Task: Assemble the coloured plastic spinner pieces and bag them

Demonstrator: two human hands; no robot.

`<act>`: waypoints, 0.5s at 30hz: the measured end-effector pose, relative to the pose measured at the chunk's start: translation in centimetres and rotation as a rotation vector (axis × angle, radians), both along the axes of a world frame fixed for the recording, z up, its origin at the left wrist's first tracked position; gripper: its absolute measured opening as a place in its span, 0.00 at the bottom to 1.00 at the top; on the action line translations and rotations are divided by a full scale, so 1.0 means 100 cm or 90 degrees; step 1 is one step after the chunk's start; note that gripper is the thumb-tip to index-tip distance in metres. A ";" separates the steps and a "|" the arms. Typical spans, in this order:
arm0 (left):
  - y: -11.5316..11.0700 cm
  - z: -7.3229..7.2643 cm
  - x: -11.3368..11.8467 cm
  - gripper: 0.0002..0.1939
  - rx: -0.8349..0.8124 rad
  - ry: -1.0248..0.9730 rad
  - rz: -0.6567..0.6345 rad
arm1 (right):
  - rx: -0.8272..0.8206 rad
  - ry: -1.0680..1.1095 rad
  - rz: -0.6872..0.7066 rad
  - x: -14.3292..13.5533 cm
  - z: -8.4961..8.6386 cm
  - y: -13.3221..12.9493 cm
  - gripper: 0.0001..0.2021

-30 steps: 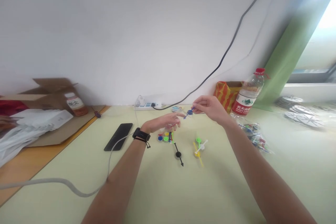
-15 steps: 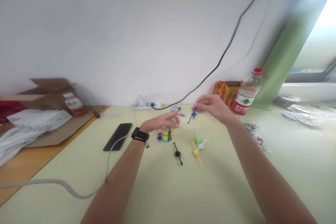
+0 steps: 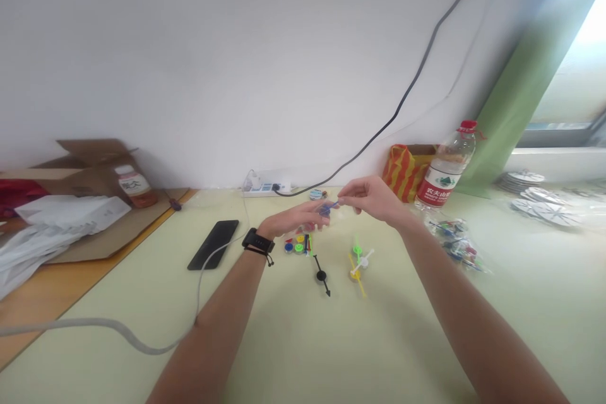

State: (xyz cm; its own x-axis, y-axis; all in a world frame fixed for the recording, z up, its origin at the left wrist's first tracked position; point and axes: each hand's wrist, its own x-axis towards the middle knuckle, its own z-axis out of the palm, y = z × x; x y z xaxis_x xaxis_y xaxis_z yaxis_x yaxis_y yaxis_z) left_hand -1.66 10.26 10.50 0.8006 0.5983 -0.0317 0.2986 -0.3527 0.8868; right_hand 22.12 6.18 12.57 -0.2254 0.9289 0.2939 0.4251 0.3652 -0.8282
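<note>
A blue arrow spinner (image 3: 326,209) is held above the table between both hands. My right hand (image 3: 376,199) pinches one end of it with thumb and fingertips. Around its other part close the fingers and thumb of my left hand (image 3: 298,217), partly hiding it. Below lie a black arrow spinner (image 3: 321,276), a yellow spinner (image 3: 355,275), a white spinner (image 3: 363,262) and a green spinner (image 3: 357,250); the last three are bunched together. Small round coloured pieces, among them a blue one (image 3: 288,247) and a green one (image 3: 298,248), sit under my left hand.
A black phone (image 3: 213,245) and a pale cable (image 3: 197,290) lie at left. Farther left are a cardboard box (image 3: 101,167) and a small bottle (image 3: 136,187). A large water bottle (image 3: 445,170), a bag of coloured parts (image 3: 459,245) and stacked discs (image 3: 544,205) stand right.
My right hand has moved left with the blue spinner, which has tilted toward level. My left hand, open before, has closed on it. The other spinners stay put.
</note>
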 end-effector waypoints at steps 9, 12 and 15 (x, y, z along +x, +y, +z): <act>0.005 -0.005 0.000 0.25 -0.095 -0.035 -0.043 | 0.026 -0.115 0.097 -0.005 0.002 -0.005 0.24; 0.007 -0.006 -0.003 0.26 -0.113 -0.052 -0.020 | 0.019 -0.126 0.147 0.007 0.007 -0.007 0.19; 0.006 -0.005 -0.006 0.28 -0.142 -0.070 -0.002 | 0.002 -0.144 0.209 0.016 0.008 -0.006 0.13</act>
